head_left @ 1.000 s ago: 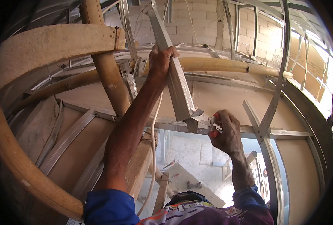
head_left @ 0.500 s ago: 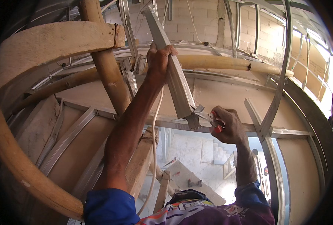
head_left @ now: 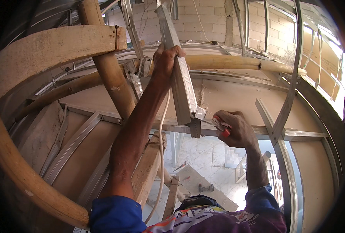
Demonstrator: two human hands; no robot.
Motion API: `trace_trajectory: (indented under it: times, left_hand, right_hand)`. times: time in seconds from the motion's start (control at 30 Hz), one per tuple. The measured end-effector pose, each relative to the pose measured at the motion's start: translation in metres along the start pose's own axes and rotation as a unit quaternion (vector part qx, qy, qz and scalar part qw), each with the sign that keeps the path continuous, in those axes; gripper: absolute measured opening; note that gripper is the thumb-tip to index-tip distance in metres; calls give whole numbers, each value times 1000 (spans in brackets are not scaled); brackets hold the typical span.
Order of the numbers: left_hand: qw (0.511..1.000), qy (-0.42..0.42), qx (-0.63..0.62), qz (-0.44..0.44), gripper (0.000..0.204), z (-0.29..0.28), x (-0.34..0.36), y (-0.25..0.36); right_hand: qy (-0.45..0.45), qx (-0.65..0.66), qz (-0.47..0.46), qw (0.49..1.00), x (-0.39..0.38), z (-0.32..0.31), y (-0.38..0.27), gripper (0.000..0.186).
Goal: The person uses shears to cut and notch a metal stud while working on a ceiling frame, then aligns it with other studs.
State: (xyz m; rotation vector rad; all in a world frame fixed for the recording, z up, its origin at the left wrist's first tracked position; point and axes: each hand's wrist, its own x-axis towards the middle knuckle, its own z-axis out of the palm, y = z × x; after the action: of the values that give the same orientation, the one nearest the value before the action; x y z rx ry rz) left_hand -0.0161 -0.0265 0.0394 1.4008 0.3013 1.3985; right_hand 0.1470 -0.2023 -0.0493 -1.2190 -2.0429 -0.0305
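A metal channel (head_left: 185, 83) slants from the upper middle down toward the centre of the view. My left hand (head_left: 168, 61) is wrapped round its upper part. At the lower end, a cut flap (head_left: 195, 128) of the metal hangs bent down. My right hand (head_left: 235, 128) is closed round the red handles of a pair of tin snips (head_left: 222, 126). The snips' metal jaws meet the channel's lower end, beside a small bent tab (head_left: 200, 112). My fingers hide part of the handles.
Bamboo poles (head_left: 112, 83) and a wooden beam (head_left: 60, 48) cross at the left. Metal framing (head_left: 283, 167) with panels lies around an opening, through which a tiled floor (head_left: 201, 155) shows far below. A pale cable (head_left: 162, 155) hangs beside my left arm. A block wall (head_left: 211, 21) stands behind.
The channel has turned slightly more upright, its lower end shifting a little left and its upper end right. My right hand stays on the snips, slightly further left.
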Motion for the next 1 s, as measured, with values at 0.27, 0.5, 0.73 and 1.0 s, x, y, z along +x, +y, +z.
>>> trace_trajectory:
  times: [0.27,0.5,0.73,1.0]
  left_hand:
    - [999,-5,38,20,21,-3,-1,-2]
    - [992,9,74,99,18,-20,6,-5]
    - [990,17,112,79,16,-27,17,-3]
    - [991,44,86,89,20,-24,7,12]
  right_hand:
    - [87,-4,17,996,-2,11,-2,24]
    - [97,-93,55,989,11,3,-13,22]
    - [218,-201,7,955,29,1,-10,25]
    - [228,-209,23,951,51,-9,11,28]
